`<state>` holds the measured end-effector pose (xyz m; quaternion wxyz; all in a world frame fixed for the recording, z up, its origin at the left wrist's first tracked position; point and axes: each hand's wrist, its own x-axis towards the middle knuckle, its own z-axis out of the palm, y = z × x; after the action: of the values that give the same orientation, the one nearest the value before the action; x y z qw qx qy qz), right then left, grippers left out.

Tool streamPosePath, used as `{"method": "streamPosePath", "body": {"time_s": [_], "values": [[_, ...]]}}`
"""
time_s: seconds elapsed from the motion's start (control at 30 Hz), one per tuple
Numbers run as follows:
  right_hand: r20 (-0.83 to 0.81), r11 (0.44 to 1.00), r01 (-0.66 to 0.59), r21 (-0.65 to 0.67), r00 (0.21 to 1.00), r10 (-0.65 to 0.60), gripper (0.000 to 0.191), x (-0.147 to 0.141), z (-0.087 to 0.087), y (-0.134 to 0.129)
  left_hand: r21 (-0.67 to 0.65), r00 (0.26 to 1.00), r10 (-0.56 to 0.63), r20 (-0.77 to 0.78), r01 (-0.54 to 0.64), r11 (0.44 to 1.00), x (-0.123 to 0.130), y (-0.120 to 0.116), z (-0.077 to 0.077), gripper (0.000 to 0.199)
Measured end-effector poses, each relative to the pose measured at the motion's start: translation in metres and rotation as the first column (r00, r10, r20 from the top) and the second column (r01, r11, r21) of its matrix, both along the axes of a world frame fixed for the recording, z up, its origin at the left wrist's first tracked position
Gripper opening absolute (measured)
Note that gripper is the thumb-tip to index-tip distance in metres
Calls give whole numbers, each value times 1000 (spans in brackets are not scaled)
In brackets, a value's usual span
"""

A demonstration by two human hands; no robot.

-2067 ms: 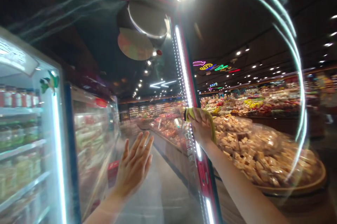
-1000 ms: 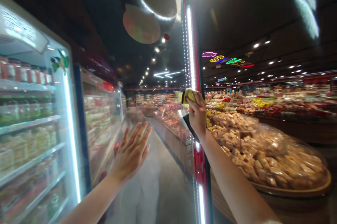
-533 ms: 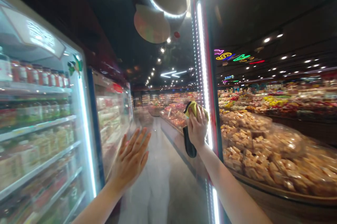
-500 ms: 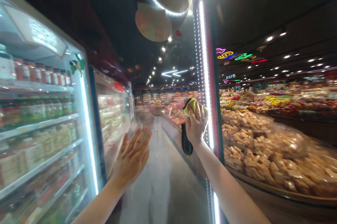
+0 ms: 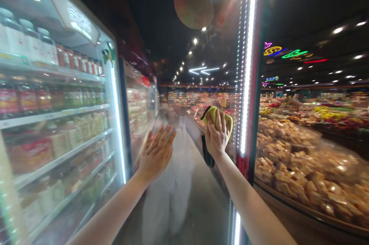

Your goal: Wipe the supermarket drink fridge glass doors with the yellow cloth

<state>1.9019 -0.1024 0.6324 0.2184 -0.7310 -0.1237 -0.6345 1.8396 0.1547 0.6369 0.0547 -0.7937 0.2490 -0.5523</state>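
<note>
My right hand (image 5: 216, 133) presses a yellow cloth with a dark edge (image 5: 227, 119) against a glass door (image 5: 198, 183), close to its lit right frame. Below that hand a dark, long piece (image 5: 208, 153) hangs or shows through; I cannot tell whether it belongs to the cloth. Palm forward, my left hand (image 5: 157, 153) is raised with its fingers stretched out and holds nothing. It is at or just before the glass; contact cannot be made out. Faint pale reflections show in the pane.
On the left stands a lit cooler whose shelves (image 5: 72, 112) carry bottles and cartons. A bright light strip (image 5: 248, 68) runs up the door's right edge. Beyond it, bagged brown goods (image 5: 311, 176) are heaped on a rounded display stand.
The view has turned left, so the cooler and door frame appear farther right. The cloth lies more spread under my right hand and farther from the light strip. My left hand stays stretched out.
</note>
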Motion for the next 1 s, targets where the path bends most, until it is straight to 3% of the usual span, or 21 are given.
{"method": "streamPosePath", "body": {"time_s": [0.07, 0.17, 0.23, 0.3, 0.37, 0.47, 0.57, 0.67, 0.73, 0.83, 0.93, 1.0], "values": [[-36, 986, -51, -159, 998, 46, 49, -10, -10, 15, 12, 1000, 13, -5, -13, 1000, -2, 2, -3, 73], [-49, 915, -109, -388, 994, 98, 47, -18, -40, 1, 28, 999, 39, -22, -38, 999, -10, 15, -7, 73], [-36, 940, -87, -329, 996, 80, 44, -15, -47, -16, 19, 998, 61, -31, -60, 998, -17, 26, -9, 71], [-27, 991, -40, -127, 999, 37, 43, -8, -33, -19, 9, 995, 88, -37, -88, 996, -23, 35, -11, 69], [-24, 999, -21, 33, 999, 22, 44, -4, -8, 0, 6, 992, 116, -48, -116, 993, -26, 38, -11, 67], [-25, 998, -59, 9, 998, 60, 47, -12, 14, 47, -6, 988, 145, -61, -145, 989, -28, 36, -14, 65], [-31, 969, -122, -217, 992, 118, 47, -27, -9, 69, -16, 984, 164, -69, -166, 986, -31, 35, -20, 68], [18, 928, -124, -352, 990, 140, 43, -31, -47, 48, -12, 979, 193, -66, -194, 981, -39, 48, -28, 71], [54, 945, -84, -317, 993, 106, 38, -25, -55, 28, -26, 973, 224, -58, -226, 974, -45, 61, -31, 72], [51, 991, -30, -131, 998, 37, 37, -15, -27, 29, -74, 960, 273, -64, -277, 958, -51, 80, -33, 72], [11, 999, -37, -2, 999, 37, 44, -18, 8, 74, -98, 952, 296, -77, -302, 948, -51, 88, -34, 72], [-10, 996, -61, -67, 998, 60, 47, -28, 10, 108, -95, 951, 299, -77, -305, 947, -51, 90, -35, 72]]}}
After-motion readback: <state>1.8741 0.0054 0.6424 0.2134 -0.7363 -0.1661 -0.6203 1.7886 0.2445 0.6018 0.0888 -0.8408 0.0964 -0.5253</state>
